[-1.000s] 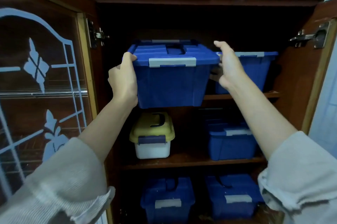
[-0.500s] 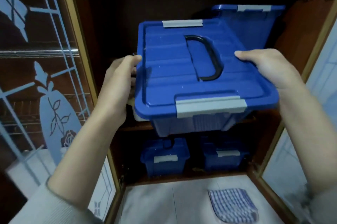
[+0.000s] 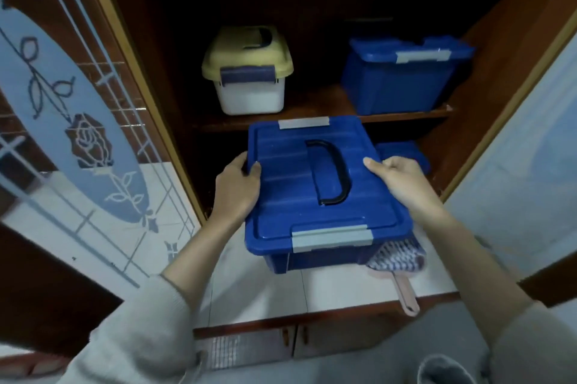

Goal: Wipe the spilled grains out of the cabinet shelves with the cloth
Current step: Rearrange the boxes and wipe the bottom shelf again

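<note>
1. Dark brown wood makes up the open cabinet [image 3: 499,49], its shelves [image 3: 315,108] running across the middle and top of the view, with a frosted glass door [image 3: 71,121] swung out at the left.
2. A blue lidded storage box [image 3: 315,193] with a black handle sits low over the white tiled counter [image 3: 249,286] in front of the cabinet; whether it touches the tiles cannot be told.
3. The left hand [image 3: 237,190] clamps the box's left edge and the right hand [image 3: 402,183] its right edge, fingers over the lid.
4. Another blue box [image 3: 396,80] and a yellow-lidded white box [image 3: 249,71] stand apart on the middle shelf.
5. The checked cloth [image 3: 398,258] lies on the counter, partly hidden behind the held box's right corner.
</note>
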The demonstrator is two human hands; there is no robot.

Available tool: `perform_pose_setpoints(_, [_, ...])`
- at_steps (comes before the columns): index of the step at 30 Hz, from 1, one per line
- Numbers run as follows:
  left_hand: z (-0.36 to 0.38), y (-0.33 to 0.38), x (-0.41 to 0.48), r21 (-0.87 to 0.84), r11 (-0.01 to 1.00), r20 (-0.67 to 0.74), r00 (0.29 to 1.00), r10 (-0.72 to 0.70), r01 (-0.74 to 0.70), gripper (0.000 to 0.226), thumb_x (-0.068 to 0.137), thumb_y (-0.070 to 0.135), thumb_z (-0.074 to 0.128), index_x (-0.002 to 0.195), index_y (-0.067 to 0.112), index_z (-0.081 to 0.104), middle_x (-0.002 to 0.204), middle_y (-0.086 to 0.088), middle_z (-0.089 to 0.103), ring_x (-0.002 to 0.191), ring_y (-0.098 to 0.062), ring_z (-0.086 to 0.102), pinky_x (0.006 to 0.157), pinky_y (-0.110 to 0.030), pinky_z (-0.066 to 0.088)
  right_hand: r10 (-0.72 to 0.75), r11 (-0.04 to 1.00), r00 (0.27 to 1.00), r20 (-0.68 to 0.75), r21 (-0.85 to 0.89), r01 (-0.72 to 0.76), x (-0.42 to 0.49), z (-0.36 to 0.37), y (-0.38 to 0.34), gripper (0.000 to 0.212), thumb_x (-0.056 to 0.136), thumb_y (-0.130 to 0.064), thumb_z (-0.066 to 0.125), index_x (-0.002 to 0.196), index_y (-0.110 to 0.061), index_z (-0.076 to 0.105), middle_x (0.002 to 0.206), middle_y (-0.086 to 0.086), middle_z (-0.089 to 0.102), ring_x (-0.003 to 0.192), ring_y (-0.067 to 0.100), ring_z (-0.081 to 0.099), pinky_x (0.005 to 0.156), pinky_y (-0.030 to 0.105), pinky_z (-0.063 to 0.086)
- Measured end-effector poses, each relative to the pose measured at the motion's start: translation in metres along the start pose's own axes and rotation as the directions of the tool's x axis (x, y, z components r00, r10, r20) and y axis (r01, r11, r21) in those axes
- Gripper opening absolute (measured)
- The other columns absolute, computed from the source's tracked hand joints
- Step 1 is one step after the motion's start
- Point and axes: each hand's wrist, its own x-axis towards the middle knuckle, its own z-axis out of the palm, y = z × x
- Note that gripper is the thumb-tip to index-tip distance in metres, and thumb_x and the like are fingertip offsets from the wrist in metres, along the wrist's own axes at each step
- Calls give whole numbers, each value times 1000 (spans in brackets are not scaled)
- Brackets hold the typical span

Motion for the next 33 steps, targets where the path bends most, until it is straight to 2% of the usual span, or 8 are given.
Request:
perform_pose_setpoints(4, [14,-58,-10,192,980,11,998,-59,55,46,101,23,39,144,8,34,125,-10,58,112,-25,55,88,-21,37,36,986,999,23,-165,-31,2,37,60,48,92,-24,59,60,-18,23,57,1,21,52,15,27,52,28,23])
perform_pose_setpoints(11, [21,-129,-34,330,932,35,985,-171,150,49,101,23,38,146,8,28,117,-23,61,101,-35,60,80,-31,45,44,918,998,35,-396,-26,-15,83,125,41,98,-27,46,63,-14,27,56,2,32,50,15,35,46,26,27])
perform_pose_setpoints(15, [23,-152,-39,366,918,28,984,-175,153,50,100,23,38,147,10,27,104,-24,66,87,-35,64,73,-34,49,18,900,999,35,-436,-1,-22,96,136,40,97,-26,47,64,-16,27,56,1,36,52,15,38,54,31,24])
perform_pose_setpoints(22, [22,-157,-29,430,892,10,988,-157,137,49,100,23,39,146,7,30,124,-25,57,107,-40,57,87,-40,47,10,904,999,47,-428,11,-18,105,131,20,98,-25,46,90,-6,41,62,-4,41,62,18,45,56,29,29])
perform_pose_setpoints(26, [19,-159,-17,471,860,23,971,-237,198,51,101,29,35,148,12,27,131,-23,52,115,-38,52,94,-41,45,-11,908,999,45,-419,29,-14,111,125,18,97,-22,47,98,-4,46,65,-5,44,64,19,48,52,24,21])
perform_pose_setpoints(29, [19,-151,-12,679,725,45,980,-192,111,56,101,33,32,150,11,15,149,-19,25,131,-34,31,105,-42,34,-17,858,1000,26,-513,28,-12,114,115,32,97,-24,48,122,-3,46,99,13,60,88,30,59,59,26,30])
perform_pose_setpoints(31, [24,-147,-14,764,644,112,991,-77,-37,61,100,38,30,151,12,6,157,-12,2,142,-31,11,112,-42,21,-103,736,992,78,-665,129,-11,116,111,50,96,-27,48,141,-13,31,138,13,41,114,29,51,80,34,42])
perform_pose_setpoints(33, [32,-151,-18,778,611,200,979,-24,-145,61,100,42,26,151,18,2,158,-6,-8,145,-27,-2,116,-41,9,-215,608,947,238,-726,321,-11,121,109,60,95,-32,47,148,-22,20,156,7,13,137,27,28,103,43,32])
